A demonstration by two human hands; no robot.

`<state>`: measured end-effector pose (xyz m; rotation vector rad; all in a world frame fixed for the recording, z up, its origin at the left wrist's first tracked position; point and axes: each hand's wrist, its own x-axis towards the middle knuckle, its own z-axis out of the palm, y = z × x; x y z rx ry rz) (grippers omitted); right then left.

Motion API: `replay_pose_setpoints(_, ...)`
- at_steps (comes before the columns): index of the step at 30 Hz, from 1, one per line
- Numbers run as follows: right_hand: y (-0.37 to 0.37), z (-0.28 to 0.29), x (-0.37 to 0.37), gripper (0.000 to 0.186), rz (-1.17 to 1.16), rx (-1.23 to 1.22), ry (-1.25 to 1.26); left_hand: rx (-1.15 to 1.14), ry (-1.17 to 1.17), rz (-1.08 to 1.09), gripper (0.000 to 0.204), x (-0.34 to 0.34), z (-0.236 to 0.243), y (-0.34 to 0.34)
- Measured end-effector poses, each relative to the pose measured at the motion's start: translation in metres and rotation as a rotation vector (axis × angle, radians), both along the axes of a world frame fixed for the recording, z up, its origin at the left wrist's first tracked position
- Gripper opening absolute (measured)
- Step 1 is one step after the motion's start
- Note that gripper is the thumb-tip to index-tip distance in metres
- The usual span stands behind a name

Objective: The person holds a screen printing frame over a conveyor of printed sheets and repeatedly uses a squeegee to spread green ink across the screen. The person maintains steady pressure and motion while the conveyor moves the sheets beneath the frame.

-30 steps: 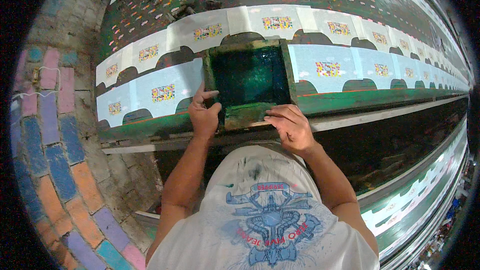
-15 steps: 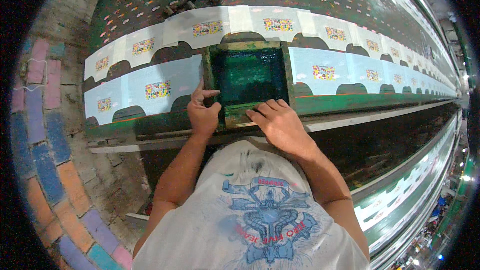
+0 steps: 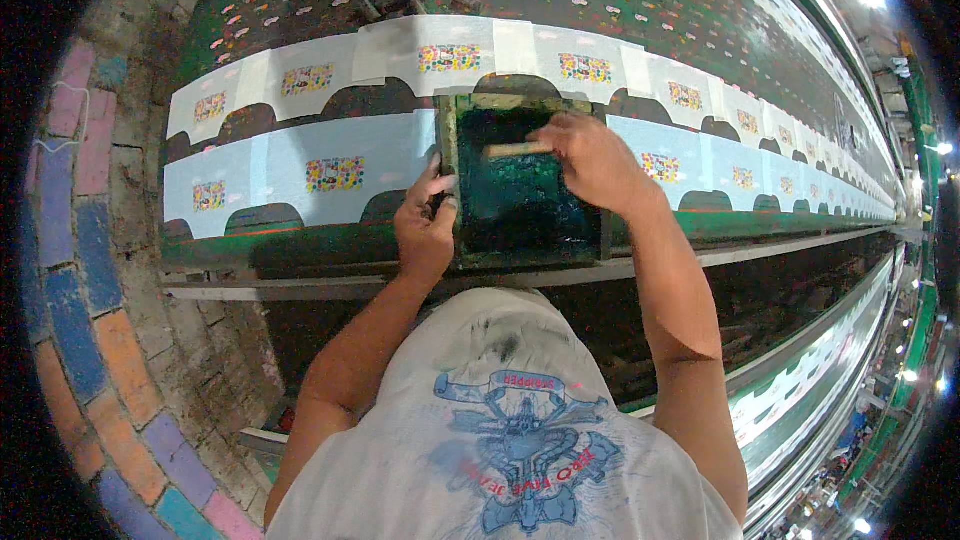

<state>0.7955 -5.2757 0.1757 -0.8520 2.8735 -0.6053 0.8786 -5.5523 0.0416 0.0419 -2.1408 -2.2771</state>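
A screen printing frame point(image 3: 450, 180) with dark green ink on its mesh lies over the near row of pale blue cut fabric pieces point(image 3: 385, 140). My left hand point(image 3: 428, 225) grips the frame's left rail, thumb and fingers about its edge. Inside the frame, toward its far side, my right hand point(image 3: 590, 160) is closed on a squeegee point(image 3: 512, 150) with a pale wooden edge. Motion blurs the right fingers a little, and the hand covers the squeegee's right end. Colourful dotted prints point(image 3: 335, 174) show on the pieces either side of the frame.
Behind lies a row of white printed pieces point(image 3: 395, 45) on the long green table point(image 3: 560, 5). Several dark cylinders point(image 3: 395, 5) rest farther back. A pale rail point(image 3: 260, 290) runs along the near edge. Painted bricks point(image 3: 120, 440) line the floor at left.
My right hand has moved from the frame's near edge to its far part, where the squeegee now shows. My left hand stays at the left rail. The whole view has shifted slightly.
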Motion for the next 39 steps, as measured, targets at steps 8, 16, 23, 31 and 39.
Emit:
replay_pose_setpoints(8,-0.013,-0.014,-0.004,0.051,-0.143,-0.009,-0.011,0.027,0.014,-0.032,0.039,0.002,0.004,-0.007)
replay_pose_setpoints(16,-0.021,-0.005,0.055,0.056,-0.126,0.042,-0.021,-0.063,0.103,-0.050,0.039,0.000,-0.001,-0.009)
replay_pose_setpoints(23,-0.030,-0.002,0.112,0.058,-0.112,0.048,-0.040,0.057,0.055,-0.025,0.041,-0.001,-0.009,-0.003)
replay_pose_setpoints(31,-0.030,-0.005,0.141,0.049,-0.133,0.024,-0.013,-0.368,-0.004,-0.034,0.053,-0.004,0.006,0.002)
replay_pose_setpoints(39,0.012,-0.027,0.154,0.043,-0.161,-0.395,0.090,-0.339,0.045,0.057,0.046,0.002,0.015,0.015)
